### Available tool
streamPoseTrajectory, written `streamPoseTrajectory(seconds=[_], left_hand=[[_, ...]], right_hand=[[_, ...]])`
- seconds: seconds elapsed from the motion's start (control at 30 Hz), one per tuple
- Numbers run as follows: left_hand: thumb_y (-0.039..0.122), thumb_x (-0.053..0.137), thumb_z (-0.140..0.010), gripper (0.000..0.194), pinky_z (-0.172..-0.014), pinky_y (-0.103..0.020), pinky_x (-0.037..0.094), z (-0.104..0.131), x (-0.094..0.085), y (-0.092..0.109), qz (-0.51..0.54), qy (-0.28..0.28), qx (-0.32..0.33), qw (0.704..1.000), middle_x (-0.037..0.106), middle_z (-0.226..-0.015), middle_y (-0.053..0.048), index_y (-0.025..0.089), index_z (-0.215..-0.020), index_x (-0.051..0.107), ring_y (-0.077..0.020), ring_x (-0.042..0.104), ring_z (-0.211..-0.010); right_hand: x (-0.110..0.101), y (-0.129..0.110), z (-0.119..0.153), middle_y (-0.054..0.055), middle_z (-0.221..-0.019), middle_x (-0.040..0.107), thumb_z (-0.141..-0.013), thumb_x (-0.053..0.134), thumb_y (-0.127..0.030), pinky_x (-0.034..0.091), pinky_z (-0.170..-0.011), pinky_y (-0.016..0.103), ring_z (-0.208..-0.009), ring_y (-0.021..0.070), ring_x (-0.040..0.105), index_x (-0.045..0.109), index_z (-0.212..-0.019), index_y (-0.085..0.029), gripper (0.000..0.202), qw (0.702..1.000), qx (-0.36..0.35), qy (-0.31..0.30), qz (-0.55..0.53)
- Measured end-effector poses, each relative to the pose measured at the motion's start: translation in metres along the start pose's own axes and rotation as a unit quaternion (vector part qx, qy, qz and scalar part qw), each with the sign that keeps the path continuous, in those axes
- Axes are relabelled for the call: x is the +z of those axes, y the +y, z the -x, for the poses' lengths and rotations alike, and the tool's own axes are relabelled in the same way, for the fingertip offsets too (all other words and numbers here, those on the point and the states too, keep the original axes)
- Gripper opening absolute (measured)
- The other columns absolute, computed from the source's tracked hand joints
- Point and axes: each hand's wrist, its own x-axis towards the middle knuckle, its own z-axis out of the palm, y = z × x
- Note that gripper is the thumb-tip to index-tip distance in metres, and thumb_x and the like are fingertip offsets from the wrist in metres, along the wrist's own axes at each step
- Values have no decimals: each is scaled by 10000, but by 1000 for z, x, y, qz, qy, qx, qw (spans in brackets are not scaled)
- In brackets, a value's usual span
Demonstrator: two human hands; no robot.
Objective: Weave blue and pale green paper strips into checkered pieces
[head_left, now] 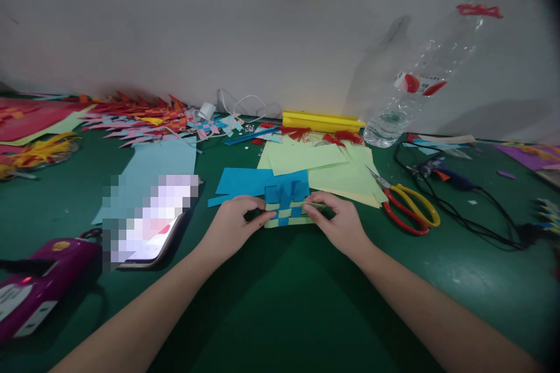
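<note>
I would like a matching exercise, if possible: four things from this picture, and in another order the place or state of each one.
1. scissors
2. bottle
3. phone
4. woven paper

A. held between left hand and right hand
B. red tie around its neck
C. at the pale green paper's right edge
D. screen lit, beside the purple device

1-C, 2-B, 3-D, 4-A
</note>
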Motion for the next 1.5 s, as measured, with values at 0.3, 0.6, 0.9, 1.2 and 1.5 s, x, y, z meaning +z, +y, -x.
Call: streamPoseTrajectory(seconds=[0.3,0.6,0.9,1.2,1.5], left_hand=[[399,547,-849,252,-551,-227,411,-1,-2,2,7,-9,-5,1000,637,-696,4,187,-729,612,-142,581,-632],[386,549,-860,259,-510,-211,376,-1,-3,3,-9,-7,-1,1000,611,-626,21,183,-707,601,-121,536,-559],[474,608,-801,311,-601,-250,455,1,-4,5,28,-13,-17,999,684,-823,-26,176,-879,653,-164,611,-713],[388,602,-816,435,-701,-289,514,1,-1,5,24,5,0,1000,608,-520,-6,210,-434,493,-261,633,-1025],[479,578,-807,457,-585,-291,513,1,-4,4,-12,36,-26,999,577,-447,-26,223,-429,561,-279,669,-927]], right_hand=[[-2,-2,-1,26,-890,698,-844,574,-383,537,-614,262,-786,166,660,664,-902,-233,184,999,34,-6,-22],[-2,0,-4,42,-939,696,-751,680,-379,539,-728,338,-853,201,652,639,-933,-226,241,998,42,-17,-35],[-2,-5,-2,20,-874,690,-763,664,-290,528,-707,308,-800,176,643,650,-879,-225,134,998,15,-49,-36],[1,-9,0,5,-893,686,-768,655,-246,522,-765,321,-857,174,640,650,-866,-255,99,997,-23,-72,-30],[0,-8,-1,10,-874,693,-774,654,-286,527,-710,307,-811,170,641,658,-883,-244,117,998,-9,-60,-9]])
